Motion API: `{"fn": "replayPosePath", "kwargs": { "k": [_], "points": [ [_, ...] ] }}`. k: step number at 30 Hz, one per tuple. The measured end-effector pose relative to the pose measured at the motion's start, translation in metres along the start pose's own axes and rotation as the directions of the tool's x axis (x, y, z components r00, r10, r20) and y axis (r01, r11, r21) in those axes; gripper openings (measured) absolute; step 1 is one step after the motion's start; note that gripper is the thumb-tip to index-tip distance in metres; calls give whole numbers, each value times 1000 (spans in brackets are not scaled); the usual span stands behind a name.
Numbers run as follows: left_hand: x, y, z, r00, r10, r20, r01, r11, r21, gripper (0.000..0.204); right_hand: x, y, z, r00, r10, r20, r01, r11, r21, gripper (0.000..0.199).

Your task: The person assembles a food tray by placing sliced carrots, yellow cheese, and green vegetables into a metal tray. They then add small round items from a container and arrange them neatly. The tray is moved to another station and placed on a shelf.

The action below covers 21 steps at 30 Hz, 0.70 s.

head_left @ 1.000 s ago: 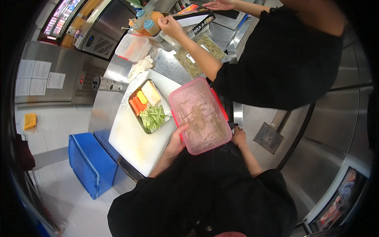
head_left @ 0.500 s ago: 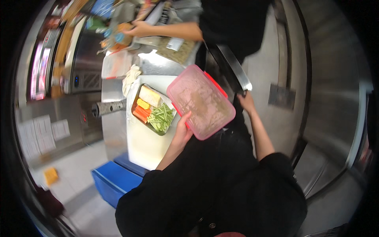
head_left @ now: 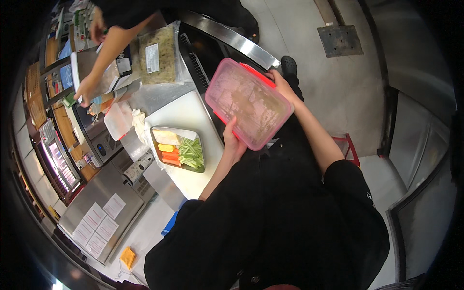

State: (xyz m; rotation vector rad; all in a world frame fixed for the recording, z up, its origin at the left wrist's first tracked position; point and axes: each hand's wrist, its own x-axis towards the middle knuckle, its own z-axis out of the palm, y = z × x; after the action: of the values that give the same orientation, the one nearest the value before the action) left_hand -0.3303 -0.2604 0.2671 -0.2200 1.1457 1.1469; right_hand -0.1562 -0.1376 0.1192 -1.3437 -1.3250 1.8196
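My left hand (head_left: 233, 141) grips a translucent plastic container (head_left: 249, 106) with a pink rim and red clips, thumb on its top. At the container's far right side, my right hand (head_left: 283, 87) is closed by the red clip, its fingertips partly hidden. Just beyond those fingers ends the steel front edge (head_left: 241, 43) of an open, dark compartment. To the left, a metal tray (head_left: 202, 162) on a white cutting board (head_left: 193, 108) holds green vegetable strips (head_left: 191, 153), orange sticks (head_left: 171, 158), yellow pieces (head_left: 166, 148) and a pale block (head_left: 166, 136).
Another person's arm (head_left: 107, 60) reaches over the far counter, near a sealed bag of greenish food (head_left: 159, 53). A cloth (head_left: 139, 123) and a clear tub (head_left: 118, 121) lie beside the board. A blue bin (head_left: 170, 224) stands below; a red stool (head_left: 348, 147) is at right.
My right hand has come from the end of the steel edge toward the container's side. The view has turned, and the other person's arm has shifted left. My left hand keeps its hold.
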Motion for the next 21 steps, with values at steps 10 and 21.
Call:
{"fn": "replayPosePath", "kwargs": {
  "k": [10,21],
  "points": [
    [105,9,30,981,20,-193,-45,991,-128,60,26,-11,-35,942,174,-286,-40,906,422,65],
    [236,17,0,934,82,-347,-221,897,-384,56,96,-8,-114,808,454,374,-515,854,75,78]
  ]
}}
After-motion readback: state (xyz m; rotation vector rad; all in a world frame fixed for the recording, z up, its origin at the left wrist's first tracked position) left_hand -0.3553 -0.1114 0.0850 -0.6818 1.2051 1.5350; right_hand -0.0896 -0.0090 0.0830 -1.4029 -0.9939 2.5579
